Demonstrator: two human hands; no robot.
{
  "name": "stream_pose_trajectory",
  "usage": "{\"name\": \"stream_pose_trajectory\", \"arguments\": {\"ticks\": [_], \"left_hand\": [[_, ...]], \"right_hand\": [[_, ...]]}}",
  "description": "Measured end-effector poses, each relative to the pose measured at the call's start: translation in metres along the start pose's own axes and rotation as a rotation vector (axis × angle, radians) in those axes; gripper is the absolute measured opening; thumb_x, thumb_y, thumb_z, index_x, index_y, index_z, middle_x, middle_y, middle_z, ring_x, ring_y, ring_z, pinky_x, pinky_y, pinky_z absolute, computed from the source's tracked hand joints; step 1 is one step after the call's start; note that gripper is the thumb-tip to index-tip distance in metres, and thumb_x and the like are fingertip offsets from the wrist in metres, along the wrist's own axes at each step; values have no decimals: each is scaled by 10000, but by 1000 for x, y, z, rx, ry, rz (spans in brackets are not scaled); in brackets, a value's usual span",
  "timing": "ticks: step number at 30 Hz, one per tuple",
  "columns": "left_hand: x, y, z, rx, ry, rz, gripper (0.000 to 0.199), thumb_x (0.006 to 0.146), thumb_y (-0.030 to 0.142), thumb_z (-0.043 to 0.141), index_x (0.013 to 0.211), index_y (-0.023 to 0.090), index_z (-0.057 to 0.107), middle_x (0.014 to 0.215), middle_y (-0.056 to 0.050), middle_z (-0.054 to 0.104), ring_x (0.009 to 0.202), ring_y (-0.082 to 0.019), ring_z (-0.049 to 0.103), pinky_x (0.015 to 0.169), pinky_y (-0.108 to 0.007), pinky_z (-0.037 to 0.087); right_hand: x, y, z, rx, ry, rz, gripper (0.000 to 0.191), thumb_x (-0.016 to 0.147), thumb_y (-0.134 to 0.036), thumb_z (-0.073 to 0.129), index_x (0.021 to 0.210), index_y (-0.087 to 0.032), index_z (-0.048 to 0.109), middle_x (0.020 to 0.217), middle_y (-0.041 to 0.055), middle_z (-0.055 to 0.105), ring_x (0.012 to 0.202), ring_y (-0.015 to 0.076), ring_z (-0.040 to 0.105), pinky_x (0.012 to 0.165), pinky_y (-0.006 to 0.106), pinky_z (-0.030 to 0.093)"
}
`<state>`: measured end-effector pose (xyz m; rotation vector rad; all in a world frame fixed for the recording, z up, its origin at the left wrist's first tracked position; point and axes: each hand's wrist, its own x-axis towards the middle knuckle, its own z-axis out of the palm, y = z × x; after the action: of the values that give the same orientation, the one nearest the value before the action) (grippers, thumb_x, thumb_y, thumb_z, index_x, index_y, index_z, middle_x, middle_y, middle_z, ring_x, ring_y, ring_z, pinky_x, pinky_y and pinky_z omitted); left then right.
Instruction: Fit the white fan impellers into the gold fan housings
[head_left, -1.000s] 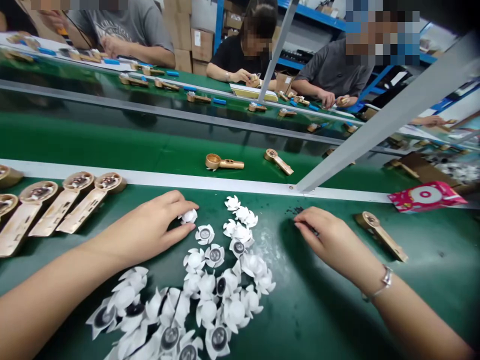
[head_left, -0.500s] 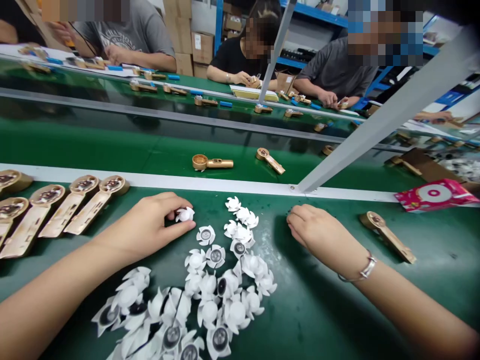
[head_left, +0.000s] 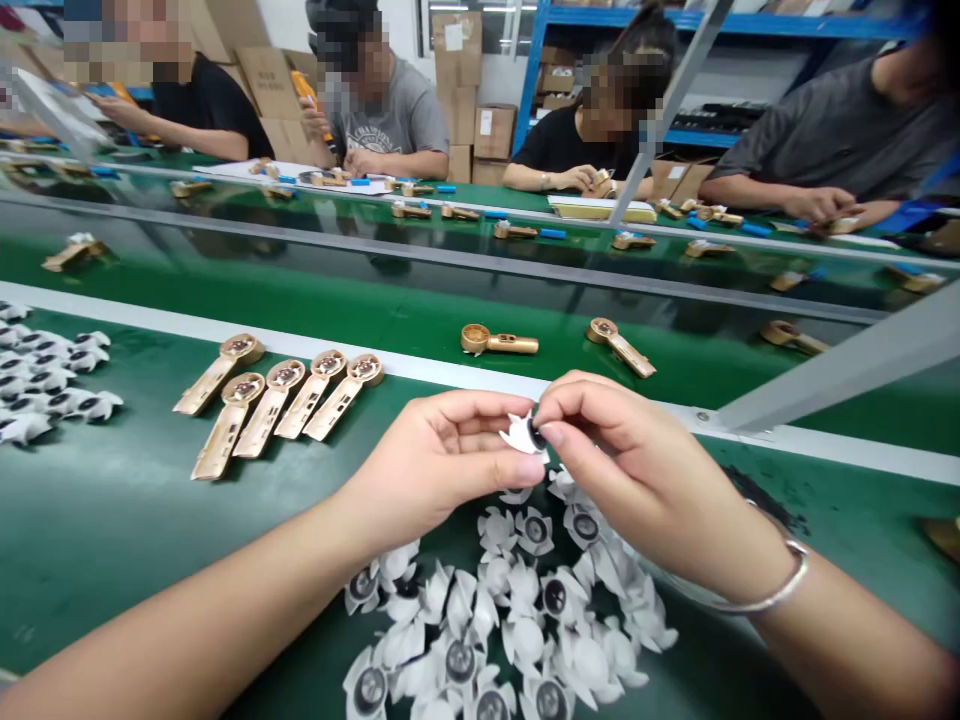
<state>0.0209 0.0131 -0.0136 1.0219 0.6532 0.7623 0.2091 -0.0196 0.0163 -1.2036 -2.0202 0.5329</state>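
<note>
My left hand [head_left: 450, 445] is closed on a small white fan blade [head_left: 519, 436], thumb below and fingers above. From the other side, my right hand [head_left: 630, 440] pinches a small black round part [head_left: 536, 434] against the middle of that blade. Fingertips partly cover this part, so I cannot tell whether it sits in the hub. Under both hands lies a loose heap of white fan blades [head_left: 525, 640], some face down and some showing grey or black hubs. Left of my left hand, several gold fan housings [head_left: 259, 420] lie side by side on the green bench.
More white blades [head_left: 49, 385] stand in rows at far left. Two gold housings [head_left: 510, 343] lie on the green belt beyond the white rail [head_left: 420, 375]. A grey post [head_left: 847, 350] slants up at right. Dark bits [head_left: 765, 500] lie beside my right wrist. Co-workers sit opposite.
My hands have come together over the heap. The right hand has left the bench and now pinches a black part at the blade held in my left. The view has swung left.
</note>
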Motion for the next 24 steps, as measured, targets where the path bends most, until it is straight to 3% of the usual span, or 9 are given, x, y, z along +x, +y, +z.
{"name": "stream_pose_trajectory", "arguments": {"ticks": [6, 11, 15, 17, 18, 20, 22, 24], "left_hand": [[2, -2, -2, -67, -23, -35, 380, 680, 156, 858, 1036, 198, 734, 813, -13, 766, 779, -151, 727, 761, -277, 584], [3, -4, 0, -115, -10, -34, 341, 673, 134, 860, 988, 201, 746, 792, 5, 764, 756, -130, 720, 768, -266, 572], [4, -6, -1, -162, 70, -4, 342, 649, 135, 878, 962, 197, 758, 828, 13, 770, 762, -89, 710, 790, -214, 549], [6, -7, -3, -147, 88, 2, 335, 670, 154, 869, 984, 204, 760, 833, 13, 765, 762, -81, 706, 746, -185, 537], [7, -6, -4, -131, 92, -7, 343, 686, 168, 861, 1010, 212, 757, 822, 14, 759, 757, -83, 707, 713, -177, 529], [9, -5, -6, -107, 106, -41, 376, 696, 182, 856, 1053, 223, 746, 804, 13, 747, 752, -95, 713, 675, -176, 519], [10, -3, -7, -114, 142, -78, 394, 678, 163, 862, 1050, 218, 744, 810, 9, 741, 760, -106, 720, 702, -191, 527], [11, -2, -8, -137, 169, -94, 360, 678, 127, 846, 1016, 206, 749, 826, 4, 737, 784, -117, 728, 753, -208, 534]], "right_hand": [[-2, 11, 2, -86, 30, -46, 121, 938, -155, 508, 860, -219, 574, 845, 25, 614, 752, 148, 575, 647, 273, 465], [-7, 8, 5, -131, 47, -60, 131, 951, -164, 514, 869, -225, 594, 857, 24, 638, 781, 148, 604, 669, 276, 488], [-17, 6, 3, -263, 71, -237, 224, 932, -118, 525, 1100, -233, 619, 1004, 67, 675, 902, 184, 639, 756, 319, 520], [-13, 16, -1, -340, 60, -333, 267, 920, -129, 534, 1148, -233, 627, 1027, 77, 685, 921, 203, 648, 799, 352, 524], [-7, 25, -3, -383, 66, -316, 241, 921, -165, 542, 1131, -226, 642, 1019, 85, 691, 924, 220, 652, 818, 372, 523], [13, 55, -8, -468, 121, -80, 235, 907, -281, 582, 1111, -188, 655, 1051, 128, 689, 990, 280, 647, 882, 429, 505], [40, 95, -14, -521, 194, 347, 441, 845, -386, 653, 1181, -104, 613, 1169, 229, 638, 1128, 376, 592, 948, 507, 462], [63, 133, -22, -505, 204, 554, 456, 787, -409, 700, 1056, -48, 632, 1107, 307, 624, 1094, 440, 599, 901, 564, 466]]}}
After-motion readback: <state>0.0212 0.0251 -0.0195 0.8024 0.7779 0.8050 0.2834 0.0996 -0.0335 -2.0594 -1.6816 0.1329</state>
